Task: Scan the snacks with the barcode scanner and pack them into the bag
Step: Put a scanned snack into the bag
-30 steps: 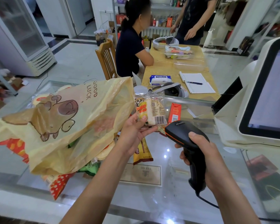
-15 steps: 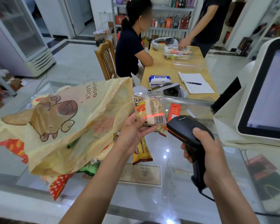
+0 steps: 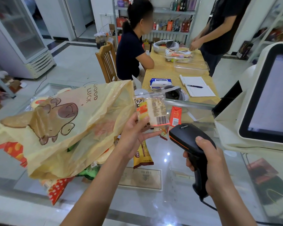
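My left hand (image 3: 136, 134) holds a clear-wrapped snack pack (image 3: 151, 110) upright, thumb on its front and fingers behind, barcode side facing me. A red scan line glows along the barcode's lower edge. My right hand (image 3: 203, 162) grips the black barcode scanner (image 3: 186, 137) by its handle, its head pointing at the pack from the lower right. A yellow plastic bag (image 3: 59, 126) printed with a cartoon animal and "GOOD LUCK" lies to the left over other snacks. A yellow snack packet (image 3: 143, 157) and a red-dotted packet (image 3: 57, 188) lie on the glass counter (image 3: 153, 201).
A white checkout terminal with a screen (image 3: 268, 101) stands at the right. A small red carton (image 3: 176, 115) stands behind the scanner. Beyond the counter is a wooden table (image 3: 167, 69) with a notebook, wipes and trays; one person sits there, another stands.
The scanner rose toward the pack and its red line came on. That line has slid from the middle of the barcode to its lower edge. The standing person shifted right.
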